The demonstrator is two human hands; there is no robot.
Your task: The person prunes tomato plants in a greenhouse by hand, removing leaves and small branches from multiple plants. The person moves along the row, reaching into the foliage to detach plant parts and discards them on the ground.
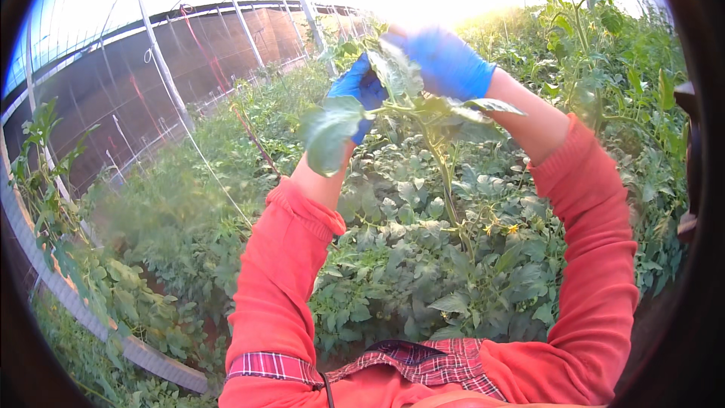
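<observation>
Both my hands wear blue gloves and are raised at the top of a tomato plant. My left hand (358,90) is behind a leaf, its fingers bent near the upper shoots; what lies between its fingertips is hidden. My right hand (447,62) is blurred by motion and overexposed, with its fingers in the glare beside the same shoots. A large tomato leaf (331,133) hangs in front of my left wrist. The green tomato stem (439,156) runs down below the hands to lower foliage, where yellow flowers (512,229) show.
Dense tomato plants (408,277) surround me, with a tall one (583,39) at the right. Metal poles (161,65) and a thin white string (209,164) stand or run at the left, before a dark mesh wall (107,102). A pale curved beam (164,362) lies lower left.
</observation>
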